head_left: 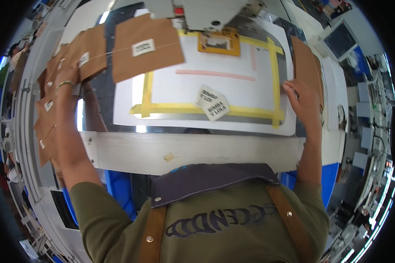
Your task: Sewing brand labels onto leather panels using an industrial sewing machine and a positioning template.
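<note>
At the far left, my left hand reaches in among overlapping brown panels, each with a small white label. Its fingers blend with the panels, so their hold is unclear. One larger brown panel with a white label lies right of them, a pale thread running across it. My right hand is loosely curled at the right edge of the white taped template, and nothing shows in its fingers. Two overlapping white labels with dark print rest on the template's lower middle.
A sewing machine head hangs over the far side, with a yellow frame beneath it. More brown panels are stacked at the right. A tape scrap lies on the near table edge. Blue bins sit below.
</note>
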The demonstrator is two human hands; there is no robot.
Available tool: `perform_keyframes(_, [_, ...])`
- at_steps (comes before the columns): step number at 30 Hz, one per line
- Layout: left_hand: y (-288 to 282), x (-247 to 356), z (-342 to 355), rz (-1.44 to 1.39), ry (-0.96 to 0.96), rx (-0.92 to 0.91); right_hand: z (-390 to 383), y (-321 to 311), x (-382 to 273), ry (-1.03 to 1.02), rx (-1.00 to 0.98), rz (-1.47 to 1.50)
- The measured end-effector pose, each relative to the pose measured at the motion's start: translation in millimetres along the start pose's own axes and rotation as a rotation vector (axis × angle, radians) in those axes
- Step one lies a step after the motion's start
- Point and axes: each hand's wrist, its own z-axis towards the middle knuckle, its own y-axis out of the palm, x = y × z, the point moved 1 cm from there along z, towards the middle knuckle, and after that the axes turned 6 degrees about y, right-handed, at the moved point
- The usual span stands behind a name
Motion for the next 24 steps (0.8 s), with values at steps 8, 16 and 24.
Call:
perform_keyframes(8, [-55.4, -2.7, -14.1, 0.015, -0.180, -0.113, -1.7, -3.4, 7.3, -0.074, 0.106, -0.024])
perform_keyframes(16, [-133.9, 228.4, -72.7, -0.753, 0.424, 0.833, -8.9, -43.7, 44.7, 0.079, 0.211, -0.224])
perform_keyframes(24, [-138.8, 221.4, -35.4, -0.461, 0.693, 0.795, -14.2, -17.8, 59.9, 0.098, 0.166, -0.252])
